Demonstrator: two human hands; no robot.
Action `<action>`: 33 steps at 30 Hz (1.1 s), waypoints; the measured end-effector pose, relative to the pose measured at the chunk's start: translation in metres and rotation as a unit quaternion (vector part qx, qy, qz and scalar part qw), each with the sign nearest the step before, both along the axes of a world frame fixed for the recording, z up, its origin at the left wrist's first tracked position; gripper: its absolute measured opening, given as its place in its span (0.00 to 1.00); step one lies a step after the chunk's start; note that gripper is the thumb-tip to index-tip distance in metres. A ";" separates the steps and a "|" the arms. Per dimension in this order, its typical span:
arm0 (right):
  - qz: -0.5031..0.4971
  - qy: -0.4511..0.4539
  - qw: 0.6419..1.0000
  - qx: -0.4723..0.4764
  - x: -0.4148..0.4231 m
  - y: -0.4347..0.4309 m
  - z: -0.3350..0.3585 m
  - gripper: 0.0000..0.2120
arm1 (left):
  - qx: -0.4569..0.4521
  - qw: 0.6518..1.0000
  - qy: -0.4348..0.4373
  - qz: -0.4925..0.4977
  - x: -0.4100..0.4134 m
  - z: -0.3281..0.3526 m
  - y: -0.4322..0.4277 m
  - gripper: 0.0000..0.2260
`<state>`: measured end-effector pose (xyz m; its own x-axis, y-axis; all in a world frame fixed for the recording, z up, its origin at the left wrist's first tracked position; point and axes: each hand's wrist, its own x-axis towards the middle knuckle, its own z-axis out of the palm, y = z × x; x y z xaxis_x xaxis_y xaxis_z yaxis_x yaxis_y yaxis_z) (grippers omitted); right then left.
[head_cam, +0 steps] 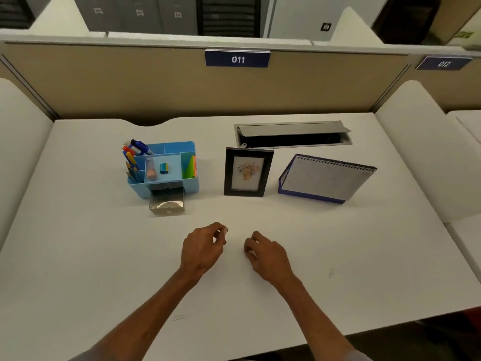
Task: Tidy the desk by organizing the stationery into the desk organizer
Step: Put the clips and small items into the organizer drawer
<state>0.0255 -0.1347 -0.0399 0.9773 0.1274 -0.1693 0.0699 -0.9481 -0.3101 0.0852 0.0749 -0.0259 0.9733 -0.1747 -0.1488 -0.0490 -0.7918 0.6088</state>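
Two hands over desk: left pinching tiny unclear item, right curled, contents unclear; blue organizer drawer open.

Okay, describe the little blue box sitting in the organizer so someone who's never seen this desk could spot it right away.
On the white desk, find the blue desk organizer left of the black picture frame. Look into its shallow middle tray: the small blue box lies there beside a clear tube with an orange end. It is the only blocky item.

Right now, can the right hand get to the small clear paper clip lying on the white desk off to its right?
Probably yes: the right hand and paper clip have only bare desk between them.
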 end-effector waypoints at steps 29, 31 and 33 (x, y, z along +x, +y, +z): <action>-0.177 0.045 0.928 0.326 0.039 0.043 0.024 0.07 | -0.322 0.910 0.203 0.166 0.005 0.021 0.013 0.07; -0.185 0.051 0.925 0.329 0.042 0.051 0.020 0.06 | -0.308 0.912 0.145 0.231 0.016 0.023 0.027 0.09; -0.185 0.063 0.922 0.335 0.043 0.062 0.015 0.05 | -0.298 0.901 0.088 0.302 0.029 0.025 0.047 0.09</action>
